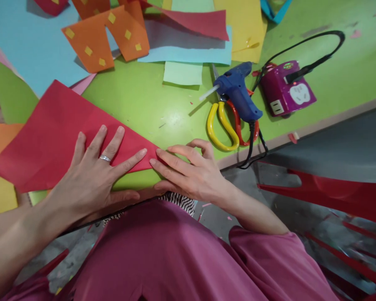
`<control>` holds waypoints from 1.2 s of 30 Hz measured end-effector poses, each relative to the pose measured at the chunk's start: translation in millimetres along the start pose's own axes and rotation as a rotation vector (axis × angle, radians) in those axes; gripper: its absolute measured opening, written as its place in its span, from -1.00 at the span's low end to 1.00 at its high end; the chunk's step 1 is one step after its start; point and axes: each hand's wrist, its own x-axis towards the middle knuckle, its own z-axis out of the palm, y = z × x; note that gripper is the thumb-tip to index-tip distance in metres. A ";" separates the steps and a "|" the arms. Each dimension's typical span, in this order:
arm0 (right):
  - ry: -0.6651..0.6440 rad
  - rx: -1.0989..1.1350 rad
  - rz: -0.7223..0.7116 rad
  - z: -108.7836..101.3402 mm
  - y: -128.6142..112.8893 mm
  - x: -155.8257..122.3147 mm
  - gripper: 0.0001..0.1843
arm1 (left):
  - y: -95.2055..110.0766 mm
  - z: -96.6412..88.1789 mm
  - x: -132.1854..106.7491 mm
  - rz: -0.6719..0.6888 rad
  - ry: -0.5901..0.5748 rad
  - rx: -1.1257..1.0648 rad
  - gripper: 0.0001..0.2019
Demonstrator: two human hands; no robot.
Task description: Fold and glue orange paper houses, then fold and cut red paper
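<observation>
A red sheet of paper (50,133), shaped to a point on its right, lies at the near edge of the green table (175,108). My left hand (94,171) rests flat on it with fingers spread and a silver ring on one finger. At the pointed tip, my right hand (194,169) touches the paper with its fingertips, fingers stretched and a little bent. To the right of that hand lie scissors (227,133) with yellow and red handles. A blue glue gun (238,92) rests over them, its clear glue stick poking out to the left.
A purple power socket block (286,90) with a black cable stands at the right. Orange paper pieces with yellow squares (125,37), a curled dark red strip (197,25) and blue sheets (21,42) lie along the back. Red chairs (332,196) stand below on the right.
</observation>
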 end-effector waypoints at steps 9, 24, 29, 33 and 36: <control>-0.031 0.174 0.003 -10.2 7.8 -7.0 -0.52 | 0.0 -2.0 -3.0 0.019 0.021 0.012 -0.13; -0.036 0.054 0.174 -17.0 12.4 -44.4 -0.44 | 6.4 -14.0 -2.7 0.050 -0.027 0.012 0.00; -0.134 0.067 0.216 -14.5 5.8 -28.4 -0.23 | 10.3 -18.1 -3.6 0.019 -0.022 0.003 -0.12; -0.165 -0.042 0.136 -12.7 1.7 -16.6 -0.33 | 9.6 -21.4 -3.6 0.019 -0.017 0.013 -0.22; -0.008 -0.135 0.038 -9.0 3.2 -14.2 -0.40 | 11.7 -14.8 -2.1 0.077 0.090 0.079 -0.20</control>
